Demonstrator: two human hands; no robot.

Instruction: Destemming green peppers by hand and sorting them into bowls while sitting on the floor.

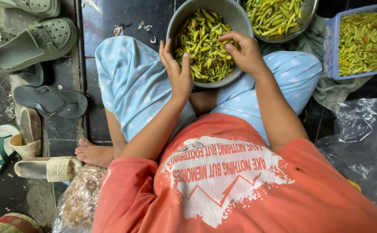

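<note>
— Chillies [203,45], small and green-yellow, fill the grey bowl [177,21] resting on the person's lap, between the knees in pale blue dotted trousers [130,82].

— And the hands?

— Left hand [177,71] lies on the bowl's near left rim, fingers straight and together, thumb resting on the chillies; its grip is loose, clamped on nothing. Right hand [244,54] reaches in from the right, fingertips curled together on a chilli or two in the heap.

— What lies around?

— Farther off, just right of the bowl, a metal bowl [307,19] of the same chillies. Far right, a blue plastic tub [331,51] holds more, standing on a grey-green cloth [326,88]. Clear plastic sheet [361,138] lies near right. Sandals [33,41] are scattered on the floor at left, and a bag of brownish pieces [78,200] sits near left.
</note>
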